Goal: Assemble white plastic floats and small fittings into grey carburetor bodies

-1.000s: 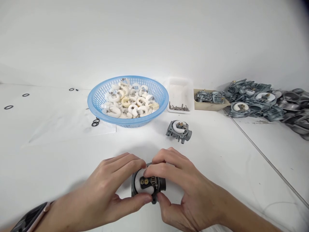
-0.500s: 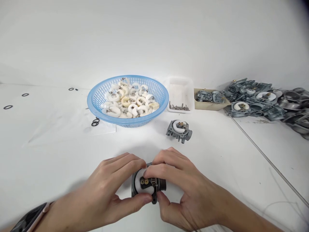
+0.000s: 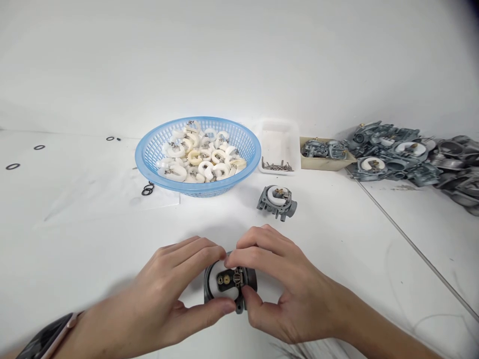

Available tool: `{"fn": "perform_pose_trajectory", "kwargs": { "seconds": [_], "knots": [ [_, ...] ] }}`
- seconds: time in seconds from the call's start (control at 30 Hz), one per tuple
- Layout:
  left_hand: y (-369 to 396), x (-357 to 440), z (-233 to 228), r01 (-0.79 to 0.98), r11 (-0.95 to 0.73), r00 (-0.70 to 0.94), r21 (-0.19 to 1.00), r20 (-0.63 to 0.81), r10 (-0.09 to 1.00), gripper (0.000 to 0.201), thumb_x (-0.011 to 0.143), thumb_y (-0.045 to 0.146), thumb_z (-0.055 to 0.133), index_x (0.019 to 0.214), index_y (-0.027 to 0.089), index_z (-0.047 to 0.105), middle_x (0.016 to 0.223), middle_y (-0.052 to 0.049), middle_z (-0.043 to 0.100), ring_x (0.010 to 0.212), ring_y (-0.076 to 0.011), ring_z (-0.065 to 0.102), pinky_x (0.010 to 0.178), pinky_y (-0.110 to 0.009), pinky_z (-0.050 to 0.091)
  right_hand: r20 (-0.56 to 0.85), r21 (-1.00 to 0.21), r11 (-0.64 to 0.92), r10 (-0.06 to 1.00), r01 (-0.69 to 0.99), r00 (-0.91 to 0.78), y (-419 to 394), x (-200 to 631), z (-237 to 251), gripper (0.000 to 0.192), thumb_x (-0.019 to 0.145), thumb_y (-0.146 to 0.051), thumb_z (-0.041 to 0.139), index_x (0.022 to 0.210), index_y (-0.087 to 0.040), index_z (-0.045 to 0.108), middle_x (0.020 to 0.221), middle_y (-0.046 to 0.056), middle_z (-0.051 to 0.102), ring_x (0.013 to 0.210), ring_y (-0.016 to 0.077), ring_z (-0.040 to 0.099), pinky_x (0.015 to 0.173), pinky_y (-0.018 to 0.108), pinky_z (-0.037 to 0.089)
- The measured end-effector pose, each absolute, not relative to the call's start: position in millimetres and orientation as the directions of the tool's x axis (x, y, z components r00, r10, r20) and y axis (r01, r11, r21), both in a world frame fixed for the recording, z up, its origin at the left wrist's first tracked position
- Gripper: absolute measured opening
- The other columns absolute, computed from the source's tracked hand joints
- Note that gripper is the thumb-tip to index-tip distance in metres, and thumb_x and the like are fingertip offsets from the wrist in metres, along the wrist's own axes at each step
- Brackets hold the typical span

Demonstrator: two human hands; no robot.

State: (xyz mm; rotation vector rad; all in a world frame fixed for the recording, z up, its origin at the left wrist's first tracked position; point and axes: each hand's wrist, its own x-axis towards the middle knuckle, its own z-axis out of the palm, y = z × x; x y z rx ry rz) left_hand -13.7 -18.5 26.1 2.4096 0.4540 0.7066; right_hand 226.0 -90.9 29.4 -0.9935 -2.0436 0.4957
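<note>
Both my hands hold one grey carburetor body [image 3: 226, 283] low on the white table, just in front of me. A white float and brass parts show in its open face. My left hand [image 3: 175, 294] grips it from the left, thumb under and fingers over the top. My right hand [image 3: 279, 286] pinches its right side with thumb and forefinger at the float's hinge. A second carburetor body [image 3: 277, 201] with a white float lies on the table beyond my hands.
A blue basket [image 3: 149, 154] of white floats stands at the back centre. Beside it are a white tray [image 3: 279, 149] with small metal pins, a cardboard box [image 3: 325, 154], and a pile of carburetor bodies [image 3: 407, 154] at the right. Black O-rings [image 3: 147, 189] lie at the left.
My right hand's fingers shifted slightly left and up on the carburetor body, with the thumb moving nearer the hinge. The left hand and the body stay where they were.
</note>
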Motion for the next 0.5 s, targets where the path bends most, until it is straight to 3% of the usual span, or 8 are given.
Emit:
{"fn": "perform_pose_trajectory", "kwargs": {
  "seconds": [0.5],
  "knots": [
    [-18.6,-10.9,28.4,0.146,-0.756,0.791,0.639,0.383,0.476,0.030,0.101,0.027,0.074,0.127,0.027,0.058,0.096,0.000,0.073,0.078,-0.0195,0.071,0.068,-0.028,0.058,0.469,-0.642,0.613,0.789,0.461,-0.396,-91.6,226.4,33.4,0.042,0.084,-0.006,0.059,0.122,-0.024,0.061,0.099,0.002,0.068,0.082,0.0191,0.062,0.079,0.036,0.050]
  ]
}}
